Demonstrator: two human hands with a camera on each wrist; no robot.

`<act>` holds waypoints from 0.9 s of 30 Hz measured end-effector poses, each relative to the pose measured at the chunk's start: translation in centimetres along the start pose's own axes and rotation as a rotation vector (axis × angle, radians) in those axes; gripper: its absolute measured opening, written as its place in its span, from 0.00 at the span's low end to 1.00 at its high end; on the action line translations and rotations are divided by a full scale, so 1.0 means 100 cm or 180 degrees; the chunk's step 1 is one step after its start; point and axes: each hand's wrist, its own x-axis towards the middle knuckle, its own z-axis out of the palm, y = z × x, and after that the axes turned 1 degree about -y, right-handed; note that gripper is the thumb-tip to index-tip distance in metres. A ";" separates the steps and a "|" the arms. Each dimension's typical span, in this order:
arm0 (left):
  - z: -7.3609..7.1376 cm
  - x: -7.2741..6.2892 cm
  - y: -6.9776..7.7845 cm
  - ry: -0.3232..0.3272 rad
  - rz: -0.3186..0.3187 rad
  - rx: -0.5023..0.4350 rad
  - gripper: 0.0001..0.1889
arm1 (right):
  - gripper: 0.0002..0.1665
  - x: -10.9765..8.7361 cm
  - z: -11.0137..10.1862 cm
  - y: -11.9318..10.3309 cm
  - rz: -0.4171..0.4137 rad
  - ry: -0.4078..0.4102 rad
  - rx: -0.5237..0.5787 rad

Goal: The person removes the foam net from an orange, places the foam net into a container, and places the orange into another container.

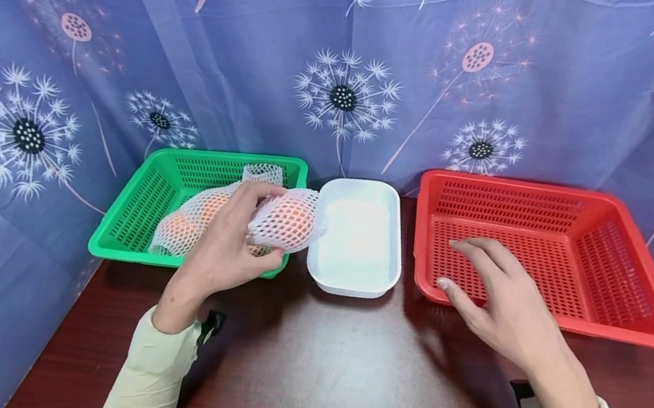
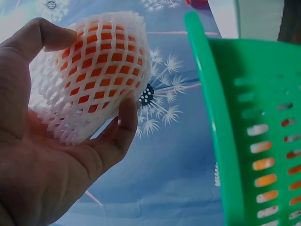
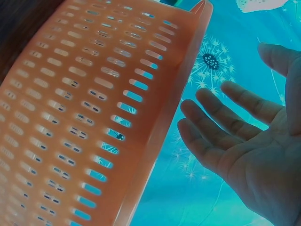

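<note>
At eight o'clock from the middle of the head view, the left hand (image 1: 223, 243) holds a netted fruit (image 1: 288, 221), the back of the hand uppermost. Its wrist view shows the palm side instead: thumb and curled fingers grip the white net from opposite sides, orange showing through the mesh. At three o'clock in that close view stands the outer wall of the green basket (image 1: 150, 201), with orange patches behind its slots; only the head view looks down onto the other netted fruits (image 1: 180, 229) inside. The right wrist view gives the palm of the right hand (image 1: 504, 300), wide, fingers and thumb apart, with a slotted basket wall at nine o'clock.

A dark reddish-brown table (image 1: 350, 379), shiny at six o'clock, carries the green basket at nine, a white tray (image 1: 358, 237) near the centre and the red basket (image 1: 556, 258) at three. At twelve hangs a blue curtain (image 1: 355, 23) printed with dandelions.

From the left hand's middle, the netted fruit lies at two o'clock, held at the green basket's tray-side end; whether its net touches the tray, I cannot tell. The right hand is well apart from it, at three o'clock, fingertips over the red basket.
</note>
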 end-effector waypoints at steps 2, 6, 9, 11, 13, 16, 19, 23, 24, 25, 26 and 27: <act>0.000 0.000 0.002 -0.0026 0.0058 -0.0075 0.43 | 0.37 0.000 0.000 0.000 -0.0003 -0.0003 -0.0009; 0.000 -0.001 0.007 -0.0097 0.0120 -0.0272 0.44 | 0.37 0.001 -0.001 -0.001 -0.0022 0.0010 -0.0004; 0.001 -0.002 0.010 -0.0177 0.0112 -0.0478 0.46 | 0.36 0.001 0.000 -0.001 -0.0055 0.0024 0.0008; 0.002 -0.003 0.012 -0.0234 0.0100 -0.0627 0.46 | 0.36 0.001 0.000 -0.002 -0.0056 0.0016 0.0008; 0.002 -0.004 0.014 -0.0278 0.0113 -0.0755 0.46 | 0.35 0.000 0.000 -0.003 -0.0041 -0.0006 0.0004; 0.004 -0.004 0.015 -0.0352 0.0152 -0.0966 0.45 | 0.35 0.000 0.000 -0.004 -0.0014 -0.0026 -0.0007; 0.006 -0.004 0.018 -0.0448 0.0160 -0.1193 0.44 | 0.34 0.000 0.000 -0.005 -0.0023 -0.0021 0.0003; 0.007 -0.004 0.019 -0.0551 0.0160 -0.1392 0.45 | 0.32 0.000 0.000 -0.007 -0.0103 0.0023 0.0034; 0.007 -0.004 0.020 -0.0565 0.0160 -0.1411 0.45 | 0.32 0.000 0.000 -0.008 -0.0130 0.0038 0.0041; 0.007 -0.004 0.020 -0.0572 0.0166 -0.1432 0.45 | 0.31 0.000 0.000 -0.008 -0.0154 0.0050 0.0043; 0.007 -0.004 0.020 -0.0578 0.0177 -0.1450 0.45 | 0.31 0.000 0.000 -0.009 -0.0178 0.0065 0.0044; 0.007 -0.004 0.021 -0.0586 0.0184 -0.1473 0.45 | 0.30 0.000 0.000 -0.009 -0.0186 0.0068 0.0046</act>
